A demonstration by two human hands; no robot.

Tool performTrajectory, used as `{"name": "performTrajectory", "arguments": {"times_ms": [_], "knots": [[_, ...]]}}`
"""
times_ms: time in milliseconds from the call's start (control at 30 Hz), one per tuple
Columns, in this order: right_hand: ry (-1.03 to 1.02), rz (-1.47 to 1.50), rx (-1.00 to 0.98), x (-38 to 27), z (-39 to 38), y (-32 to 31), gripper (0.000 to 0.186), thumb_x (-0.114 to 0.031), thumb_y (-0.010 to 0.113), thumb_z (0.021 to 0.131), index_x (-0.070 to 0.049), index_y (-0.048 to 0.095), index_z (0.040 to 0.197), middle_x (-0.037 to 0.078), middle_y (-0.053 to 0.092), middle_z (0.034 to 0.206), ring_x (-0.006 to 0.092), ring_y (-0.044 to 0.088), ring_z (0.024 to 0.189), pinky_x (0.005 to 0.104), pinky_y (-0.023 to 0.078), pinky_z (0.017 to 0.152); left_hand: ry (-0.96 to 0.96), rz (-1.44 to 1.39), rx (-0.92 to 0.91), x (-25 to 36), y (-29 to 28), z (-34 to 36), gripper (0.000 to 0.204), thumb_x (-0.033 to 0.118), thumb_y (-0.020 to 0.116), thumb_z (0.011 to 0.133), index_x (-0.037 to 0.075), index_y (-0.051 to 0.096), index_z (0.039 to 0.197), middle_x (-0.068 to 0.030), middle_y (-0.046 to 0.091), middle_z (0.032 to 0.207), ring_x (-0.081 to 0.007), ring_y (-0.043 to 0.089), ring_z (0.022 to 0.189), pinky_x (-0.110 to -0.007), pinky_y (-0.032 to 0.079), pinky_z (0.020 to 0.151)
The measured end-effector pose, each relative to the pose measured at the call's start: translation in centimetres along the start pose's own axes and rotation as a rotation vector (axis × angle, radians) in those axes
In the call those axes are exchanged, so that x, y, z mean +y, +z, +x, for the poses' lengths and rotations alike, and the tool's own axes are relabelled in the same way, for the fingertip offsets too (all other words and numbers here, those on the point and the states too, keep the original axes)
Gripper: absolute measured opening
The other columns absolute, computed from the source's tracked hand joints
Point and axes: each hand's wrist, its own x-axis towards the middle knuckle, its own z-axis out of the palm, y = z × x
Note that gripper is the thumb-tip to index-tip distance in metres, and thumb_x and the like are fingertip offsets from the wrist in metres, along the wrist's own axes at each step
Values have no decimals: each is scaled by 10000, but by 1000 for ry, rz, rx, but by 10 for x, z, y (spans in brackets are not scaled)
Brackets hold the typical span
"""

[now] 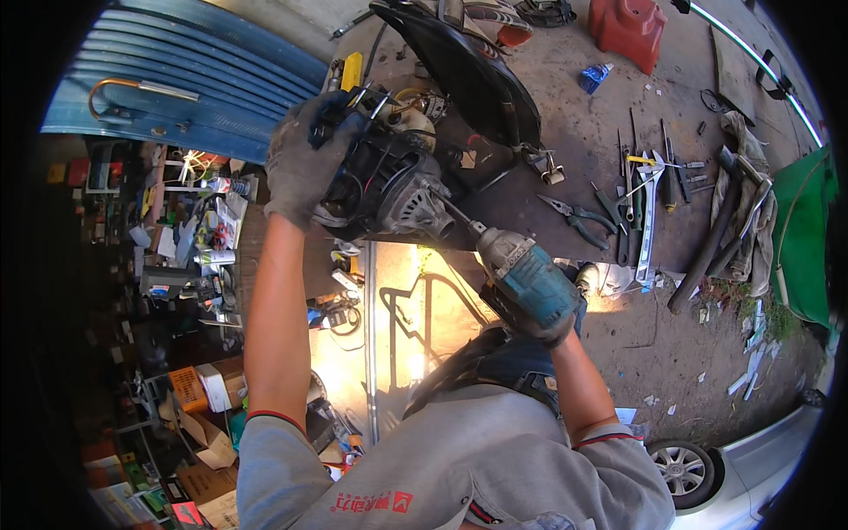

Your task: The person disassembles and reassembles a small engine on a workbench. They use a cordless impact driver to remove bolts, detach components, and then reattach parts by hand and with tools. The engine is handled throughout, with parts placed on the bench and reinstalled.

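The person's gloved left hand [305, 163] is clenched over the top of a dark motor [389, 181], a ribbed housing with black wires looping out of it, held up in the upper middle of the frame, just left of a black seat [473, 71]. The right hand [552, 322] is wrapped tight around the grip of a teal driver [526, 274], right of centre. Its long bit [450, 212] runs up and left from the chuck and meets the housing's lower right face.

The step in hand looks like driving or loosening a fastener on that face. To do it well, the driver should stay in line with the bit, so that the tip sits square in the fastener and does not cam out. The left hand's grip matters as much: the motor hangs free with nothing under it, so it will want to twist when the driver bites. A firm counter-hold, with fingers kept off the wires and clear of the bit, would keep it steady. Short trigger bursts seem safer than one long pull.

Pliers [579, 216] and wrenches [649, 203] lie on the dirt at right of the frame, well apart from both hands. A red can [629, 31] stands at the top, and a blue shutter [190, 79] fills the upper left.
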Motion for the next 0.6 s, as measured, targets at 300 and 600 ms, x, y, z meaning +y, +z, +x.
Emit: {"name": "performTrajectory", "arguments": {"times_ms": [300, 600], "knots": [[146, 238, 30, -10, 15, -13, 350, -16, 745, 841, -9, 686, 1186, 68, 736, 1057, 158, 685, 950, 315, 567, 857, -24, -7, 16, -13, 4, 3, 513, 430, 770, 846, 102, 716, 1235, -165, 688, 1201, -345, 644, 1138, -420, 493, 989], [65, 3, 165, -2, -9, -16, 422, -154, 815, 840, -168, 727, 1252, 76, 713, 1232, 300, 670, 1158, 414, 524, 997, -54, -129, -5, -20, 5, 9, 474, 375, 773, 863, 106, 714, 1249, -172, 696, 1205, -324, 663, 1127, -405, 496, 981]]}}
